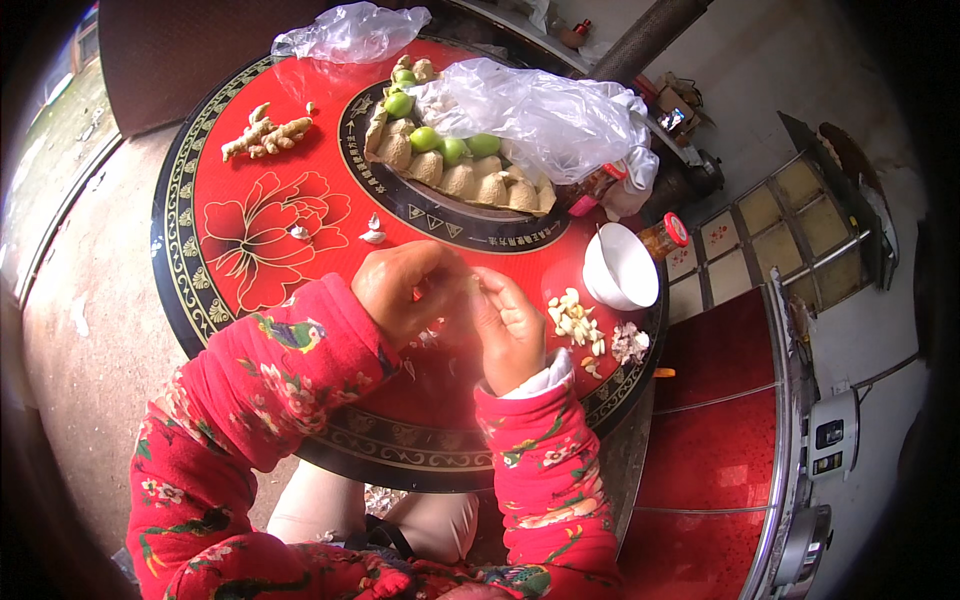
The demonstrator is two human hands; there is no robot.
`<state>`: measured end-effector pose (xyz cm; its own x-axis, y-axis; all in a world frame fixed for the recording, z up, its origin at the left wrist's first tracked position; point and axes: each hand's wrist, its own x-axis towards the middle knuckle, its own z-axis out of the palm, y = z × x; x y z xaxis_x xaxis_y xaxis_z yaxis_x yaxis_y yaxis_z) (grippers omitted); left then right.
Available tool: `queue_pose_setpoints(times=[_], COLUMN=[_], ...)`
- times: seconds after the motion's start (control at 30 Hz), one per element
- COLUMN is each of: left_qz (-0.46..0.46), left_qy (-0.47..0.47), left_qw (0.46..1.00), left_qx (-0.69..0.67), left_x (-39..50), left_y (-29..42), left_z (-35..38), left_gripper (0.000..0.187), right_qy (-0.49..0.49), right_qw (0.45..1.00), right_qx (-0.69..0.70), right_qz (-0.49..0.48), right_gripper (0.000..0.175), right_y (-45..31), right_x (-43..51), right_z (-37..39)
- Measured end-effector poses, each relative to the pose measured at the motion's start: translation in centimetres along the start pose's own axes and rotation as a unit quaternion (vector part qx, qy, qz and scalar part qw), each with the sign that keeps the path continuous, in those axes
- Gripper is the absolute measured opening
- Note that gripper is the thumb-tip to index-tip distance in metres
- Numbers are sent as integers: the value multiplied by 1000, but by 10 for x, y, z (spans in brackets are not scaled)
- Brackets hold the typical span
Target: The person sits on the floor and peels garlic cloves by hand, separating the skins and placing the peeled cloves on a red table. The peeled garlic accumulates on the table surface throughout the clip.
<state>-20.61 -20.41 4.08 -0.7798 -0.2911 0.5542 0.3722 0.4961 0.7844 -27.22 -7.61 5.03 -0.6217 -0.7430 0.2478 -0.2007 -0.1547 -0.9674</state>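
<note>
Over the near part of the round red table (420, 409), my left hand (401, 289) and my right hand (510, 326) meet at the fingertips. Between them is a small pale piece, apparently a garlic clove (474, 280), mostly hidden by fingers and glare. Bits of garlic skin (427, 337) lie beneath my hands. Just beyond my left hand are unpeeled garlic cloves (373, 235), and another single clove (299, 232) rests farther left. To the right of my right hand sit a pile of peeled garlic cloves (574, 319) and a clump of garlic skins (629, 343).
A white bowl (634, 266) stands tilted at the right, beside a red-lidded jar (664, 235). Farther back are a pulp egg tray (457, 182) with several green fruits (424, 139), a plastic bag (525, 112) and ginger root (268, 139). A red-fronted cabinet (712, 442) adjoins on the right.
</note>
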Motion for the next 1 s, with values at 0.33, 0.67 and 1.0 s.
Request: queue_pose_setpoints(times=[0.33, 0.67, 1.0], left_qz=[-7, 45, 15], left_qy=[7, 9, 16], left_qw=[999, 996, 995], left_qx=[37, 72, 94], left_x=[0, 0, 0], left_y=[-2, -1, -4], left_z=[0, 1, 1], left_gripper=[9, 11, 9], right_qy=[0, 31, 111], right_qw=[999, 999, 984], right_qx=[-36, 19, 138], right_qz=[-28, 5, -17], right_gripper=[23, 20, 18], right_y=[4, -2, 0], right_x=[-1, -2, 4], right_z=[0, 0, -12])
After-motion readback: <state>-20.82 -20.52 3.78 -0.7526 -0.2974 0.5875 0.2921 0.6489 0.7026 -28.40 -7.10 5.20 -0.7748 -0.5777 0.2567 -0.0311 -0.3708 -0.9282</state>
